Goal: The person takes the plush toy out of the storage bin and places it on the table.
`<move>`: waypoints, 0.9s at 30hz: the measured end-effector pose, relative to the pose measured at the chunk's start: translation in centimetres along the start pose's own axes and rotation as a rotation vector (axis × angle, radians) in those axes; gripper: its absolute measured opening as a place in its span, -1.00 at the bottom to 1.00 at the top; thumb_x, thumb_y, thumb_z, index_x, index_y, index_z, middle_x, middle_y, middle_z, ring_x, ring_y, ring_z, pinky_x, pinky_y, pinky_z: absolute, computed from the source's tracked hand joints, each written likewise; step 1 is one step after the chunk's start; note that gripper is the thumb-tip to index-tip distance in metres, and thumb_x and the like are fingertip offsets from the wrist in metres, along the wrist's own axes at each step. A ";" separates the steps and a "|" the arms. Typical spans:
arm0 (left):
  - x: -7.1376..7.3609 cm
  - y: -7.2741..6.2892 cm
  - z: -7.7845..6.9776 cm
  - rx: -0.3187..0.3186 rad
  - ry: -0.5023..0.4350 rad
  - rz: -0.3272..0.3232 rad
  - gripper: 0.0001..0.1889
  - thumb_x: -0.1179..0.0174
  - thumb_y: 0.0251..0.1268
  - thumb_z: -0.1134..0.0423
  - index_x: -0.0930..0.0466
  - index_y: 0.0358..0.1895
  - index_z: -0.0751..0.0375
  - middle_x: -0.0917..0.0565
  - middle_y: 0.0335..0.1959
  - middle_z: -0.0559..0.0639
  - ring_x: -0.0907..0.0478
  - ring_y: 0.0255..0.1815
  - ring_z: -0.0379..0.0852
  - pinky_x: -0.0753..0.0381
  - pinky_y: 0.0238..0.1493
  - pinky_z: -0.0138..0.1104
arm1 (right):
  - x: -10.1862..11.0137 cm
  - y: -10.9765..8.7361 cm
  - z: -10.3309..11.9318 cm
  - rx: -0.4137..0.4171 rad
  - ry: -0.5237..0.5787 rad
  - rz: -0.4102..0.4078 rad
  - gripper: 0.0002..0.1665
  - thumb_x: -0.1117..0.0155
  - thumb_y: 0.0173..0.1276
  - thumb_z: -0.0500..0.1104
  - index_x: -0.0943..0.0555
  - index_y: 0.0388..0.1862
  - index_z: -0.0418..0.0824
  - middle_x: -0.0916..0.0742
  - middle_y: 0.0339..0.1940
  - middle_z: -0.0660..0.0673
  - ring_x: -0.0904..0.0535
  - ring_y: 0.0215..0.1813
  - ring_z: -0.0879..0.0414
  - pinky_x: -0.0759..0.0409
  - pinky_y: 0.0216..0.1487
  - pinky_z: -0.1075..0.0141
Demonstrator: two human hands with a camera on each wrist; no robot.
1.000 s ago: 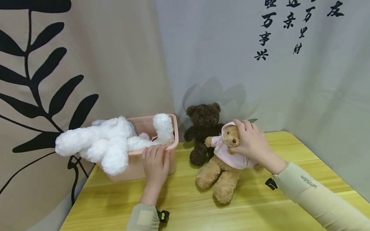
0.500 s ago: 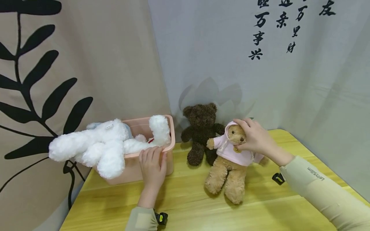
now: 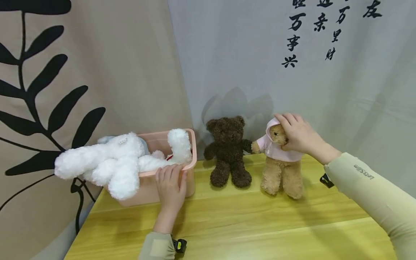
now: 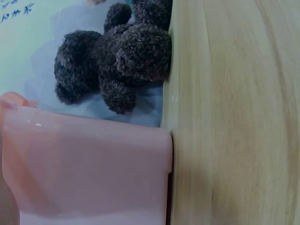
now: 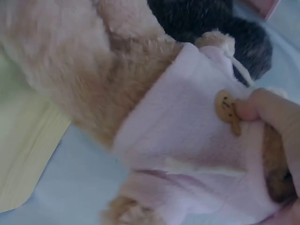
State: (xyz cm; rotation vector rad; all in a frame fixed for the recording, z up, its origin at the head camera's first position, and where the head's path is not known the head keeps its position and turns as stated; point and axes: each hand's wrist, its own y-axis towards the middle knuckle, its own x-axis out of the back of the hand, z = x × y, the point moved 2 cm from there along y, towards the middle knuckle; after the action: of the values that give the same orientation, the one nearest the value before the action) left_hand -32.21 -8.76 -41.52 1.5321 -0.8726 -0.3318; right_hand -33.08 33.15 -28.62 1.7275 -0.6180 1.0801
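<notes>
Hanging cloth (image 3: pixel 234 54) fills the back of the head view, with a black leaf print (image 3: pixel 56 74) down its left side and columns of black characters (image 3: pixel 294 41) at upper right; a yellow wood-grain table (image 3: pixel 227 231) spreads across the lower half.

Right of centre in the head view, a tan teddy bear (image 3: pixel 281 175) in a pink hoodie (image 5: pixel 187 117) is upright near the table's back edge, legs down. The right hand (image 3: pixel 302 133) holds it by the hooded head, covering part of its face. In the right wrist view, the thumb lies against a small bear-shaped button (image 5: pixel 226 108) on the hoodie, and a pale drawstring (image 5: pixel 201 168) runs across the lower middle.

Just beside it, at the centre of the head view, a dark brown teddy bear (image 3: pixel 227 142) sits against the cloth; the two bears' near paws meet or overlap, which of these I cannot tell.

Left of centre stands a pink bin (image 3: pixel 147 189). A fluffy white plush toy (image 3: pixel 125 162) lies across it, hanging over its left end and front. The left hand (image 3: pixel 171 184) has its fingers bent over the near rim, towards the right corner. Both arms wear pale green sleeves (image 3: pixel 364 180).
</notes>
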 end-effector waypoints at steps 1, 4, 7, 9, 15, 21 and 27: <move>0.0 0.1 0.0 -0.001 0.001 0.002 -0.75 -0.09 0.37 0.14 -0.62 -0.14 0.24 -0.60 -0.19 0.11 -0.46 -0.08 0.18 -0.20 0.12 0.10 | -0.1 0.5 -0.3 0.026 -0.008 -0.021 0.32 -0.67 -0.34 -0.13 -0.17 0.43 -0.35 -0.40 0.23 -0.39 -0.32 0.18 -0.38 -0.33 0.08 -0.28; 0.4 0.1 0.1 0.003 0.007 -0.006 -0.76 -0.10 0.35 0.15 -0.63 -0.14 0.24 -0.61 -0.19 0.12 -0.46 -0.08 0.18 -0.20 0.11 0.10 | -1.1 1.9 -1.0 0.118 0.000 -0.093 0.24 -0.70 -0.37 -0.17 -0.26 0.35 -0.36 -0.41 0.20 -0.41 -0.32 0.19 -0.38 -0.27 0.17 -0.25; 0.8 0.0 0.1 0.007 0.011 -0.021 -0.77 -0.11 0.31 0.16 -0.63 -0.15 0.25 -0.61 -0.20 0.13 -0.46 -0.09 0.20 -0.19 0.11 0.12 | -2.5 3.1 -1.4 0.179 0.008 -0.155 0.18 -0.70 -0.33 -0.19 -0.29 0.33 -0.31 -0.41 0.21 -0.39 -0.29 0.24 -0.36 -0.20 0.22 -0.31; 0.8 0.1 0.0 0.002 0.003 -0.020 -0.77 -0.12 0.31 0.18 -0.63 -0.15 0.26 -0.61 -0.20 0.14 -0.46 -0.09 0.20 -0.20 0.11 0.12 | -3.6 3.6 -1.7 0.182 0.006 -0.181 0.16 -0.70 -0.31 -0.20 -0.29 0.33 -0.27 -0.40 0.23 -0.37 -0.27 0.27 -0.34 -0.17 0.21 -0.37; 1.0 0.0 -1.6 0.007 -0.002 0.009 -0.78 -0.12 0.32 0.19 -0.63 -0.14 0.24 -0.61 -0.20 0.13 -0.46 -0.08 0.19 -0.19 0.11 0.13 | -6.1 3.8 -2.6 0.117 0.070 -0.106 0.13 -0.67 -0.26 -0.31 -0.29 0.35 -0.26 -0.38 0.28 -0.33 -0.21 0.34 -0.33 -0.12 0.16 -0.45; 2.1 -0.6 -4.0 0.035 0.028 0.018 -0.77 -0.10 0.34 0.16 -0.62 -0.14 0.24 -0.61 -0.19 0.12 -0.46 -0.08 0.19 -0.19 0.12 0.12 | -6.7 3.7 -2.6 0.075 0.144 0.000 0.15 -0.62 -0.20 -0.35 -0.26 0.42 -0.26 -0.32 0.37 -0.35 -0.10 0.42 -0.36 -0.06 0.20 -0.46; 3.5 -0.8 -6.2 0.058 0.067 0.032 -0.75 -0.07 0.38 0.13 -0.62 -0.12 0.23 -0.61 -0.17 0.11 -0.46 -0.06 0.17 -0.18 0.14 0.10 | -6.2 3.2 -2.7 0.017 0.165 0.072 0.19 -0.59 -0.13 -0.28 -0.16 0.49 -0.18 -0.20 0.46 -0.34 -0.01 0.46 -0.35 0.00 0.25 -0.43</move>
State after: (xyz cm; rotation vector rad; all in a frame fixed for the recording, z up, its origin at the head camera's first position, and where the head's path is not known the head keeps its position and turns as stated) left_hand -25.44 -6.76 -40.14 1.5722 -0.8595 -0.2330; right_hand -39.59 33.93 -32.20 1.6208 -0.5720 1.2676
